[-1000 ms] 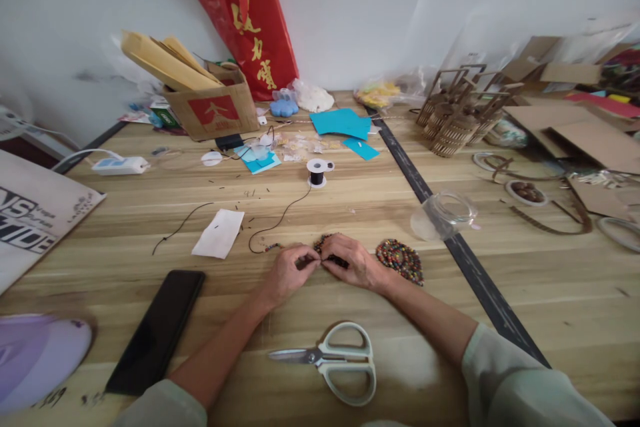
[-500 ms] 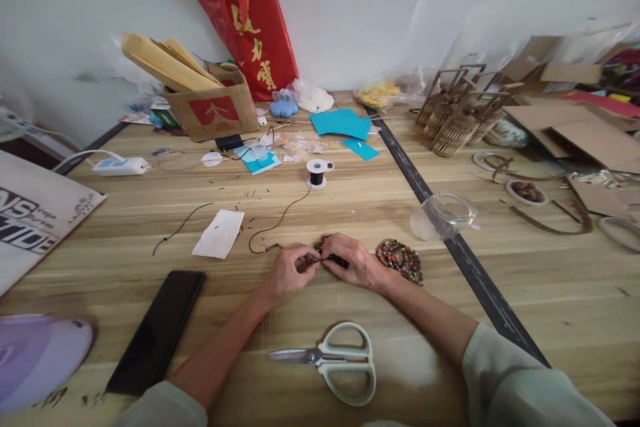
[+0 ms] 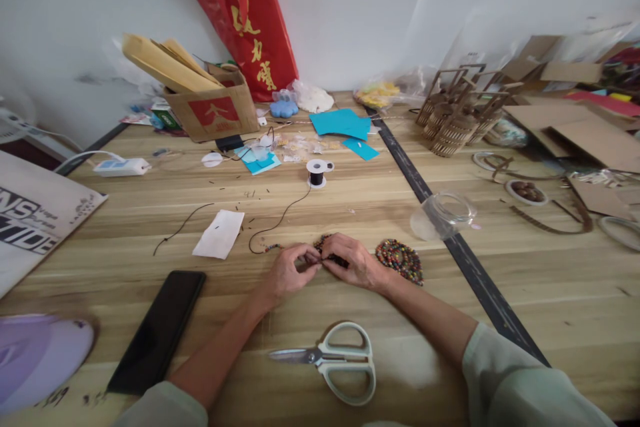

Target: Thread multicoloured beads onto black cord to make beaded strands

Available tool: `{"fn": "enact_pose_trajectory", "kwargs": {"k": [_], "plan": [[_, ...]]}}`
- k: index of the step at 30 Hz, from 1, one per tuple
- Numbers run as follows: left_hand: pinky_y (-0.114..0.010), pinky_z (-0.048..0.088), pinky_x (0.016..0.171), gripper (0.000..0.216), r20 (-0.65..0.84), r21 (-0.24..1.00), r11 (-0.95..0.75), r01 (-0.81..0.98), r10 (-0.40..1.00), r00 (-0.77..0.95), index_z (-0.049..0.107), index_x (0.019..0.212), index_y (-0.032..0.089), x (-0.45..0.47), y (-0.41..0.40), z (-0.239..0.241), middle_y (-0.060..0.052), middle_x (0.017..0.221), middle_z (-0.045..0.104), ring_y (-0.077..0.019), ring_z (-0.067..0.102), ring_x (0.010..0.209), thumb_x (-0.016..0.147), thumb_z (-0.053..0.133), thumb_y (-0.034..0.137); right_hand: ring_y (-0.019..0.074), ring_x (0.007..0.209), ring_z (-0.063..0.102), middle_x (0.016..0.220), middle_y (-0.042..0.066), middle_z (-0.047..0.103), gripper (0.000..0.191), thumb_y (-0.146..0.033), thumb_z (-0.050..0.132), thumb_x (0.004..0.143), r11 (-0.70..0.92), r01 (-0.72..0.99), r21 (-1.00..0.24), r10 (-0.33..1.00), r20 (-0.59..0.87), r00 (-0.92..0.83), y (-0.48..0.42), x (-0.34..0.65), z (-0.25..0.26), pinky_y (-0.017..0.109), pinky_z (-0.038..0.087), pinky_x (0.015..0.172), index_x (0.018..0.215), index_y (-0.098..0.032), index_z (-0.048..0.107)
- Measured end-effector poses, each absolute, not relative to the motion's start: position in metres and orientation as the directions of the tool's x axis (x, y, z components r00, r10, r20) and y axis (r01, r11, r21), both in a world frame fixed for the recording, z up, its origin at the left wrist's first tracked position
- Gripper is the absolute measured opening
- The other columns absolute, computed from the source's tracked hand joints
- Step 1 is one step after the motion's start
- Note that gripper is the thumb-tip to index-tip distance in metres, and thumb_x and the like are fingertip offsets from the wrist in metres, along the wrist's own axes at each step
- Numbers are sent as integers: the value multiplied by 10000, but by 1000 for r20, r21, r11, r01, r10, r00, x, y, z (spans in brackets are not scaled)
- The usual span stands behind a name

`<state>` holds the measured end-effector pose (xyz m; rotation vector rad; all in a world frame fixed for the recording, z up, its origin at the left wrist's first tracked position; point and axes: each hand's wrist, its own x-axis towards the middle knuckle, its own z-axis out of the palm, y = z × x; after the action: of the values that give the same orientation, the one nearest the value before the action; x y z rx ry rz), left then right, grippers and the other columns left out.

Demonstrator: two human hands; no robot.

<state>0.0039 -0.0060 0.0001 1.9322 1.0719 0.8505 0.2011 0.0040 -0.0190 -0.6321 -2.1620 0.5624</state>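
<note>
My left hand (image 3: 286,273) and my right hand (image 3: 350,260) rest together on the wooden table (image 3: 350,207), fingertips pinched and touching. Between them runs a thin black cord (image 3: 280,220) with a few small beads on it, leading up to a white spool (image 3: 319,172). Under and beside my right hand lies a small heap of coloured beads (image 3: 400,259). What the right fingertips pinch is too small to make out.
White-handled scissors (image 3: 335,357) lie near the front edge, a black phone (image 3: 157,330) to the left, a white paper slip (image 3: 219,233) beyond it. A tipped clear jar (image 3: 443,213) lies right of the beads. Boxes, a red bag (image 3: 250,20) and cardboard pieces crowd the back.
My hands stay in place; only the fingertips shift slightly at the cord. Nothing else has moved.
</note>
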Motion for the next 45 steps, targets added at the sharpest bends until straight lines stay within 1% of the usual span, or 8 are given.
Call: {"fn": "enact_pose_trajectory", "kwargs": {"k": [4,7,12,16,26,37,45], "plan": [[-232,521,669,84,184,849,-360,386,887,423,626,799,151,4,-6,2,-19,723,667,-130,625,671,719,644,135,204,909,613,916,94,654,50,-201,576,899,775,251,-579,605,569,-557,4,201,-18,371,527,849,947,-190,581],[-240,510,673,70,208,826,-395,403,877,433,620,774,150,4,-6,4,-27,730,653,-137,617,684,716,647,124,201,902,610,912,92,653,54,-188,574,897,780,248,-575,600,575,-557,3,201,-18,370,527,844,950,-189,583],[-250,480,672,51,265,768,-475,429,846,463,605,743,157,4,-6,6,-32,728,623,-147,590,698,725,595,110,200,905,609,913,93,649,57,-203,565,906,783,246,-571,596,576,-559,3,201,-17,373,529,844,959,-190,580],[-258,466,677,55,265,749,-487,448,841,472,589,736,161,3,-6,6,-36,731,614,-154,580,705,730,564,111,203,909,610,917,94,649,61,-202,568,904,781,248,-573,599,575,-558,3,201,-17,378,528,851,963,-193,576],[-273,457,692,62,286,745,-505,436,833,474,563,700,168,4,-6,7,-40,735,606,-167,576,727,738,571,120,202,897,601,903,87,646,56,-174,572,892,782,241,-575,596,578,-557,3,201,-18,370,526,836,943,-194,576],[-258,460,675,106,315,748,-523,409,822,475,567,699,157,4,-4,1,-40,728,598,-159,572,718,732,555,57,203,905,597,914,93,646,75,-160,573,885,789,248,-563,589,574,-569,4,201,-18,375,523,847,955,-187,575],[-264,452,684,105,293,755,-506,417,829,476,581,707,154,3,-4,-1,-40,738,600,-163,565,727,748,574,58,201,900,597,913,91,645,76,-147,566,885,789,246,-563,588,578,-566,3,200,-17,374,529,835,949,-186,579]]}}
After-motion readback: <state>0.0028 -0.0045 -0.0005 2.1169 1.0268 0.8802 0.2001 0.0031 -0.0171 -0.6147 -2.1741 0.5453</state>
